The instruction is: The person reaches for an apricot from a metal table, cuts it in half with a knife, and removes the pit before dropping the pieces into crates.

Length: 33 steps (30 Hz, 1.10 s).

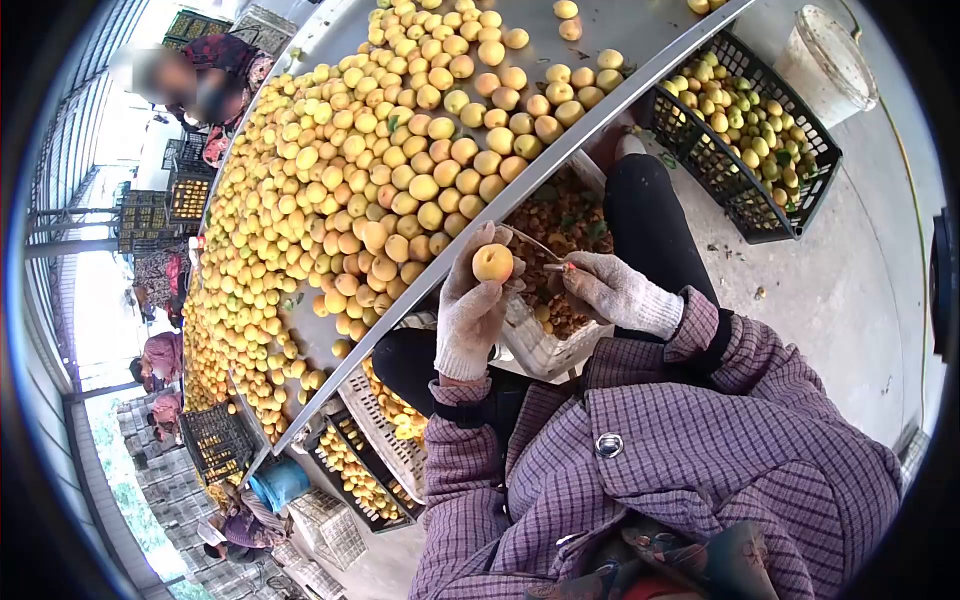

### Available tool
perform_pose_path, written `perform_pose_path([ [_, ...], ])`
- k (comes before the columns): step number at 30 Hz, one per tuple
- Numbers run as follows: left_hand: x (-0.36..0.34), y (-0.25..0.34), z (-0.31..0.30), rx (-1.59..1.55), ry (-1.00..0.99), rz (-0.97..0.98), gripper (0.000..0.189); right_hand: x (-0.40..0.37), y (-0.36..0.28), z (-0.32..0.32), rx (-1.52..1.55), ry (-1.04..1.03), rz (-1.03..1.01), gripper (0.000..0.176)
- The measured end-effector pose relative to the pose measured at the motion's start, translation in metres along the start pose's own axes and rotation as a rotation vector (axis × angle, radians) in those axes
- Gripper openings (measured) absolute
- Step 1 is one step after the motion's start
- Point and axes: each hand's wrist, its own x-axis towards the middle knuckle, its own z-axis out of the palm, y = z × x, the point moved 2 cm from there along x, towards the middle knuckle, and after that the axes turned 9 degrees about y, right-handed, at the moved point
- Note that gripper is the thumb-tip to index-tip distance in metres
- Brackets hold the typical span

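Note:
My left hand [468, 305], in a white knit glove, holds a yellow-orange apricot [493, 263] up by its fingertips beside the table's edge. My right hand [620, 290], gloved too, grips a small tool with a thin curved blade [545, 255] whose tip is next to the fruit. Below both hands sits a white crate [540, 350] on my lap, with brown pits [565, 215] and scraps in it. A huge heap of apricots [400, 150] covers the long metal table [620, 30] just left of my hands.
A black crate of apricots [745, 130] stands on the concrete floor at right, with a white bucket [825, 60] behind it. More crates [370, 460] with fruit lie under the table. Other people [200, 80] work along the table's far side.

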Motion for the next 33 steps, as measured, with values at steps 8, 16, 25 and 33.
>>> perform_pose_path([
  [8, -0.017, -0.034, 0.01, -0.072, -0.001, -0.22, 0.074, -0.026, -0.018, 0.004, 0.037, -0.017, 0.017, 0.034],
  [16, -0.033, -0.047, -0.01, 0.033, 0.062, -0.218, 0.071, -0.022, 0.0, 0.008, -0.134, -0.012, 0.072, 0.039],
  [25, -0.038, -0.039, -0.002, 0.106, 0.058, -0.269, 0.061, -0.026, 0.018, 0.001, -0.056, -0.003, 0.215, 0.042],
  [33, -0.049, -0.044, 0.006, -0.03, 0.045, -0.296, 0.067, -0.032, -0.001, 0.007, -0.645, 0.082, -0.307, 0.03],
])
